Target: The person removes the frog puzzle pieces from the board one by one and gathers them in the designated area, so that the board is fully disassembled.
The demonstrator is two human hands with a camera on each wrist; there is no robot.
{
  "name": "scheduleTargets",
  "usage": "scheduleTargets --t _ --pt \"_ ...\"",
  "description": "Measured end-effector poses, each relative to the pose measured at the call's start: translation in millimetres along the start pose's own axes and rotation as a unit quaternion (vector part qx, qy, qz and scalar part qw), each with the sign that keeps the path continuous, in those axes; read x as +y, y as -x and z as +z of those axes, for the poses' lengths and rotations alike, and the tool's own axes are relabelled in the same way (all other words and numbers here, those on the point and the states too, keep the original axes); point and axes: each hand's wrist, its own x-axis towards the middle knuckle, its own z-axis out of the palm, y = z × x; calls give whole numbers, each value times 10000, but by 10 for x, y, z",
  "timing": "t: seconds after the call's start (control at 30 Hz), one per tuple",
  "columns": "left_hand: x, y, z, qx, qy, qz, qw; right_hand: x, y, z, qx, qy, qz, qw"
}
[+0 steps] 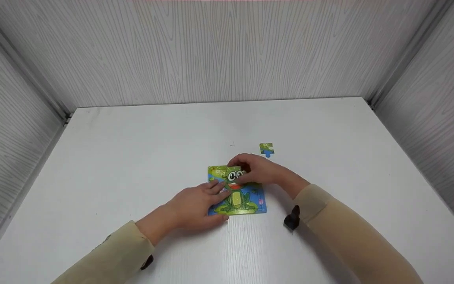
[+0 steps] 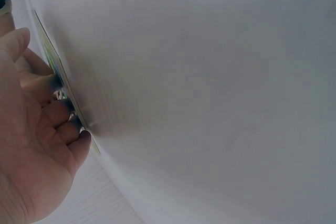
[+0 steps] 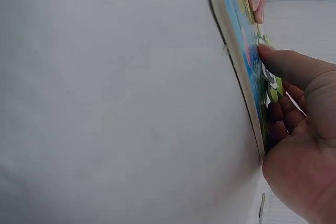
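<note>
A frog jigsaw puzzle in a flat square tray lies on the white table, mostly filled in. My left hand rests on its left side with fingers spread, and the thumb lies along the near edge. At the upper right of the puzzle, my right hand pinches a puzzle piece with a frog's eye on it. The piece stands tilted over the board in the right wrist view. In the left wrist view the fingertips of my left hand press against the puzzle near its edge.
One loose green and blue puzzle piece lies on the table just beyond my right hand. Grey wood-grain panels wall the table at the back and both sides. Dark clips hang from the beige sleeves.
</note>
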Motion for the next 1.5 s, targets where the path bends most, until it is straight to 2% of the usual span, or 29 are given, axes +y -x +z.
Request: scheduleTargets --t 0.43,0.73,0.87,1.17,1.5 --pt "13 7 -14 -21 -38 14 10000 -14 34 -76 -162 204 1 9997" --pt "16 11 -28 155 -80 175 9997 7 19 -77 -87 472 -169 9987" --pt "9 0 -27 118 -83 122 9998 22 13 -65 45 498 -160 9986" --pt "7 -39 -37 -21 -148 50 9999 -4 47 -102 490 -72 71 9987" --pt "17 -5 -18 -35 -88 -31 10000 -237 195 -480 1146 198 -354 9926"
